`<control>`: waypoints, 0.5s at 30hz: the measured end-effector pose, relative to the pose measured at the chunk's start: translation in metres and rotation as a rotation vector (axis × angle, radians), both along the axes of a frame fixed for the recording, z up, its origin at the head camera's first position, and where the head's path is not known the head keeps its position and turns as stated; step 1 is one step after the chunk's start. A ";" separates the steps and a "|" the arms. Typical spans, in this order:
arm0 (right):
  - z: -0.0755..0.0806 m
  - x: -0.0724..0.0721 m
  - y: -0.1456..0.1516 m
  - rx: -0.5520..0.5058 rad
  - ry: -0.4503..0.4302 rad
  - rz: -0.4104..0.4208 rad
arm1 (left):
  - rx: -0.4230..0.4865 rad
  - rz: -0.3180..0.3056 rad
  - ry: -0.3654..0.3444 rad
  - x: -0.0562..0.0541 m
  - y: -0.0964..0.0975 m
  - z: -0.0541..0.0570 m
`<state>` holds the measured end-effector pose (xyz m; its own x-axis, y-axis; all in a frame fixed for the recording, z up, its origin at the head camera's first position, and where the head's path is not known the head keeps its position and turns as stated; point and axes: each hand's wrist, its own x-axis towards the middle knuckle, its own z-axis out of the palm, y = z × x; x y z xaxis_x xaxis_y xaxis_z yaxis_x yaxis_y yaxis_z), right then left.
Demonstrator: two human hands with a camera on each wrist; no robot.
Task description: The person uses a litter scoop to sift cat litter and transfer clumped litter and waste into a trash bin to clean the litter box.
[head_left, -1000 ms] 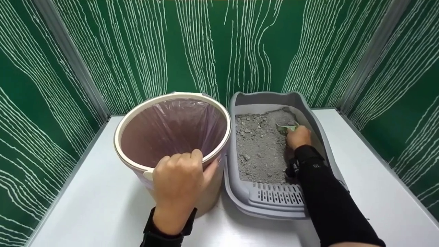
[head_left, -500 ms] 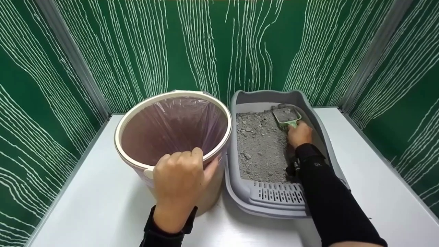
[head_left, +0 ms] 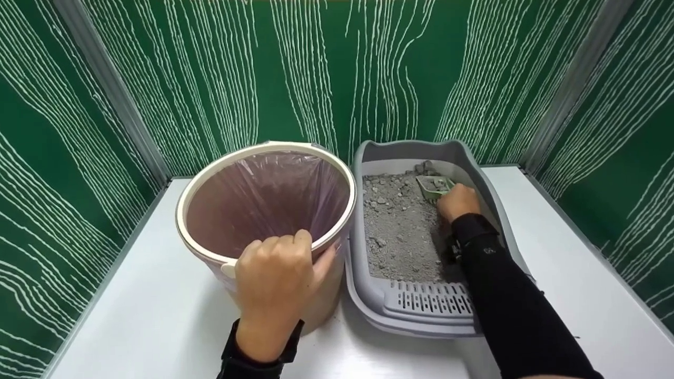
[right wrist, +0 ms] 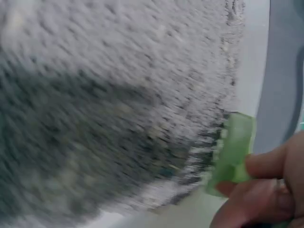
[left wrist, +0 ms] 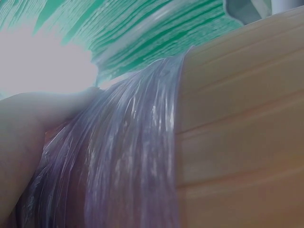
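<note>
My left hand [head_left: 274,279] grips the near rim of a trash can [head_left: 185,202], its fingers curled over the edge. A translucent purple bag [left wrist: 137,123] lines the can and folds down over its outside. My right hand [head_left: 458,202] holds a green litter scoop [right wrist: 237,142] by its handle, over the far right part of the grey litter box [head_left: 359,231]. Grey litter [head_left: 400,237] fills the box, and some lumps lie in the scoop. In the right wrist view the scoop's underside is near the litter; the fingers partly cover its handle.
The box's front has a slotted ledge [head_left: 432,300]. Can and box stand side by side on a white table [head_left: 142,316]. Green walls with white wavy lines [head_left: 337,68] enclose the table at the back and sides. Larger litter clumps lie along the box's far edge.
The scoop has come up out of the litter with material in it, then shifted slightly left and tilted. The left hand and the trash can stay in place.
</note>
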<state>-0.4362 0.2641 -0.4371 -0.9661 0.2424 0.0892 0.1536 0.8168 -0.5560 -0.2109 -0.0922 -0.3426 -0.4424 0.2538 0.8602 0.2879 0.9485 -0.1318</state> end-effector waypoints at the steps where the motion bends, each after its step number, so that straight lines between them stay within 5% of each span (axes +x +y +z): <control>1: 0.005 0.000 0.000 0.041 -0.011 0.018 | 0.000 0.001 0.000 0.000 0.000 0.000; 9: 0.039 0.002 -0.001 0.079 -0.152 0.106 | 0.012 0.000 0.043 -0.001 0.000 -0.001; 15: 0.022 -0.011 0.002 0.050 -0.090 0.046 | 0.004 0.000 0.058 -0.003 0.000 -0.001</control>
